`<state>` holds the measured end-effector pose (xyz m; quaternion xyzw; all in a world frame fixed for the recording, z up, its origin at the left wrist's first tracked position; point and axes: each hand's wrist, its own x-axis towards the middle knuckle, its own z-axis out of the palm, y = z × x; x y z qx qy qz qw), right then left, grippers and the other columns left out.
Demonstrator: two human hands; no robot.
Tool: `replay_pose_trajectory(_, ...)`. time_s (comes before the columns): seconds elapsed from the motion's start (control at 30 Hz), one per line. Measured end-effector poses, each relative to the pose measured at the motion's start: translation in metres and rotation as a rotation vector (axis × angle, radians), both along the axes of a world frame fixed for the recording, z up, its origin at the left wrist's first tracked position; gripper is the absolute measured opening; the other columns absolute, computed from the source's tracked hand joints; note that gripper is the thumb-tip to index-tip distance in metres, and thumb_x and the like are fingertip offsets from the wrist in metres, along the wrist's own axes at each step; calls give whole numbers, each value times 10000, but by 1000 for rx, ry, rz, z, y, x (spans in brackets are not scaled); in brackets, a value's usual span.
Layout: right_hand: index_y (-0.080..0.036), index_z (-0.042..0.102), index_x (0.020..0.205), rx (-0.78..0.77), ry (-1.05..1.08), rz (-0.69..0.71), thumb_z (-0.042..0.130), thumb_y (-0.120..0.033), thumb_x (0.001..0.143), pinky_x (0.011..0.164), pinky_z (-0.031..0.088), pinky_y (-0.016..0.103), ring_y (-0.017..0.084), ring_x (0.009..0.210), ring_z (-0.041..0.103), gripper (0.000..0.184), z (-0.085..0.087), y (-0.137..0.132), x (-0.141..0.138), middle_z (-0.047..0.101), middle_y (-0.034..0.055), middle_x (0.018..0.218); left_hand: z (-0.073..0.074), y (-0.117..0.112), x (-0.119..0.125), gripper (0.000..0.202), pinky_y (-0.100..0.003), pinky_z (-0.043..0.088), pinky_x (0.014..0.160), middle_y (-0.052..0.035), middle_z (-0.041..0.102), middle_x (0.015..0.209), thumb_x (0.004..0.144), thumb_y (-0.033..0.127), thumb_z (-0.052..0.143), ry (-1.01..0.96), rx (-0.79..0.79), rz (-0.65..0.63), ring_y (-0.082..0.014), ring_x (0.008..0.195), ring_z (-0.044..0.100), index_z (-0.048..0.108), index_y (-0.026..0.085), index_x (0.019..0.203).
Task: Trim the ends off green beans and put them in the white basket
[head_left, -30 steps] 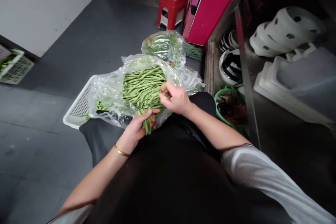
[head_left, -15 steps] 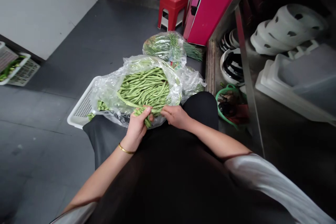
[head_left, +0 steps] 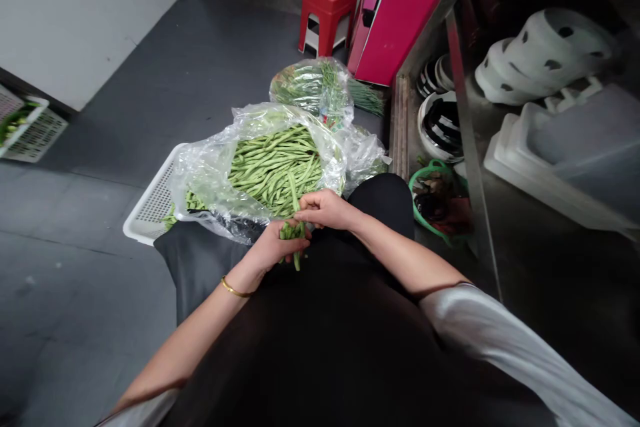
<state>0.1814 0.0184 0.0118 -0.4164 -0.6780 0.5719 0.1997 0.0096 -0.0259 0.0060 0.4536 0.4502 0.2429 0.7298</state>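
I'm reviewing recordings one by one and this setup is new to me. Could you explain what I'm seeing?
There is no machine here, only a person's two bare hands. One camera, worn on the head, looks forward and down at them. The left hand holds a small bunch of beans, and the right hand pinches a single bean beside it. Just ahead is an open plastic bag with many more green beans inside. The bag partly covers a white basket. Farther off, a red stool stands on the floor.
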Motion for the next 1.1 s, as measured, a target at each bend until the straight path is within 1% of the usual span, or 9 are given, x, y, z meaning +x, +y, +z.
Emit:
replay_pose_trajectory(0.2, -135, 533, 763, 688, -489, -26, 415, -297, 907, 647, 375, 253, 149, 729, 516, 246, -23, -2, 14, 568, 80, 792, 2, -3, -5, 134, -183, 318, 328, 27, 500, 446, 604, 184, 696, -165, -248, 118, -79, 344, 431, 577, 129, 624)
replay_pose_trajectory(0.4, -101, 584, 928, 670, -739, 163, 430, -329, 902, 577, 366, 268, 184, 703, 556, 277, -15, -31, 0, 623, 112, 828, 0, 11, 1, 246, -198, 415, 456, -8, 642, 758, 594, 201, 762, -171, 3, 510, -85, 520, 532, 556, 146, 716)
replay_pose_trajectory(0.5, -110, 597, 919, 676, -652, 253, 452, -410, 891, 568, 352, 256, 174, 698, 554, 334, 1, -39, -9, 625, 101, 815, -4, 12, 3, 304, -192, 423, 496, 32, 593, 654, 549, 162, 793, -113, 49, 489, -87, 536, 533, 545, 151, 724)
replay_pose_trajectory(0.63, -143, 583, 912, 697, -589, 69, 380, -444, 920, 583, 335, 240, 151, 727, 534, 364, 24, -18, 9, 593, 86, 884, -4, 9, -4, 271, -231, 455, 534, 0, 618, 637, 575, 174, 780, -135, 17, 371, -133, 568, 580, 578, 144, 754)
replay_pose_trajectory(0.7, -154, 572, 898, 704, -520, 108, 355, -389, 935, 596, 338, 240, 142, 724, 520, 322, 31, -6, 19, 579, 79, 891, 0, 8, -8, 234, -240, 458, 539, -26, 638, 632, 590, 174, 766, -156, -1, 298, -146, 567, 590, 595, 136, 745)
replay_pose_trajectory(0.8, -156, 535, 761, 545, -207, 291, 314, -360, 948, 613, 367, 231, 122, 678, 515, 353, 38, -6, 19, 556, 43, 735, 12, 5, -15, 199, -223, 420, 475, -34, 627, 585, 598, 193, 744, -243, -45, 187, -141, 504, 572, 611, 138, 735)
replay_pose_trajectory(0.93, -151, 501, 706, -74, 226, 644, 296, -520, 921, 481, 366, 190, 64, 455, 464, 474, 41, -22, 13, 501, -18, 561, 24, -3, -22, 247, -247, 408, 446, -58, 629, 623, 531, 218, 773, -313, -130, -72, -170, 482, 581, 647, 132, 725)
replay_pose_trajectory(1.0, -147, 508, 683, -269, 200, 746, 328, -565, 893, 449, 356, 189, 58, 405, 447, 501, 39, -20, 20, 484, -32, 513, 22, -4, -25, 283, -259, 403, 437, -58, 607, 614, 513, 263, 780, -362, -146, -55, -166, 475, 560, 660, 133, 734)
replay_pose_trajectory(1.1, -141, 574, 658, -138, -222, 642, 489, -534, 827, 475, 346, 198, 70, 430, 464, 436, 34, -4, 35, 504, -30, 492, 14, -2, -28, 372, -258, 392, 422, -21, 520, 570, 495, 305, 766, -487, -153, 186, -148, 496, 503, 666, 156, 821)
